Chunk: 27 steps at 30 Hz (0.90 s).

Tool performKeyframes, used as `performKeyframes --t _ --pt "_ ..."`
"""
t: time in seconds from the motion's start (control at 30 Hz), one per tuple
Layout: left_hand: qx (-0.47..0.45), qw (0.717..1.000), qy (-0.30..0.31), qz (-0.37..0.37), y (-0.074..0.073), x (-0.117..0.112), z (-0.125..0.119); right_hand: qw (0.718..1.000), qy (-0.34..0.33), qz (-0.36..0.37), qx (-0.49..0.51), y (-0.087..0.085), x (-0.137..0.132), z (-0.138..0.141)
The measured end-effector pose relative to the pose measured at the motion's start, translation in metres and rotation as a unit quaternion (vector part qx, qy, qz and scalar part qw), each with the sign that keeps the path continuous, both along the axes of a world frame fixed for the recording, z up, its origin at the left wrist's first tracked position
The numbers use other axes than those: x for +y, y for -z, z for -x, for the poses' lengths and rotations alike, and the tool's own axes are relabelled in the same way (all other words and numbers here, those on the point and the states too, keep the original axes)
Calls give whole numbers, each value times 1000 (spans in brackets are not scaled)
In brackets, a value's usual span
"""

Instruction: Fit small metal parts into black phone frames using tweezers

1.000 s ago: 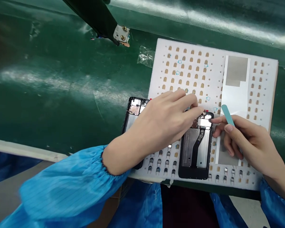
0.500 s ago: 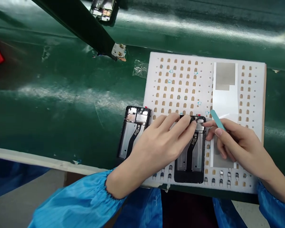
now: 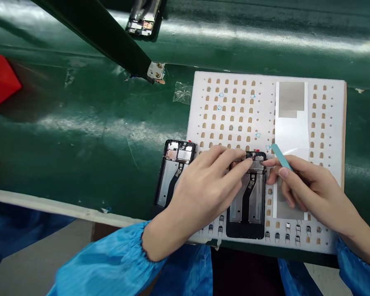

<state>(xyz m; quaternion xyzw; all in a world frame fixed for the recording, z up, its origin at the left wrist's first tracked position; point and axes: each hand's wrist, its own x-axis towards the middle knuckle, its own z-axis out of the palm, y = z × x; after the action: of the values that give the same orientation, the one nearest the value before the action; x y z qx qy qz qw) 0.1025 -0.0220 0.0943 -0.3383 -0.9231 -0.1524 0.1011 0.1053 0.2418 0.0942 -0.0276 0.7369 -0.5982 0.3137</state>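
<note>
Left hand, curled, grip unclear, touches an opened smartphone near the foam tray's front edge; right hand pinches a teal stick.

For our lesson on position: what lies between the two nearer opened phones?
In the head view, the left hand lies between them, with the white board beneath.

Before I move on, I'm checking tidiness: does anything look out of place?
Crumpled clear plastic lies at the left edge of the white board, looking like stray litter beside its neat rows of slots.
</note>
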Motion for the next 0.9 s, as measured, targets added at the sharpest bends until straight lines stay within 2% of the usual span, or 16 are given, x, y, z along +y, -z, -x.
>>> performKeyframes --t 0.07,0.2,0.37,0.53,0.73,0.9 --pt "-19 999 -20 -26 0 0 3 1000 7 19 -6 0 0 1" --pt "-23 999 -37 -31 4 3 9 996 34 75 -18 -2 1 3" --pt "2 999 -31 -38 11 9 15 991 79 109 -25 -1 2 5" --pt "71 997 4 -13 16 10 19 986 94 132 -39 2 3 6" --pt "27 998 -9 -48 15 12 23 975 114 181 -58 -1 5 9" --pt "62 997 27 28 10 13 29 959 132 237 -79 -8 7 9"
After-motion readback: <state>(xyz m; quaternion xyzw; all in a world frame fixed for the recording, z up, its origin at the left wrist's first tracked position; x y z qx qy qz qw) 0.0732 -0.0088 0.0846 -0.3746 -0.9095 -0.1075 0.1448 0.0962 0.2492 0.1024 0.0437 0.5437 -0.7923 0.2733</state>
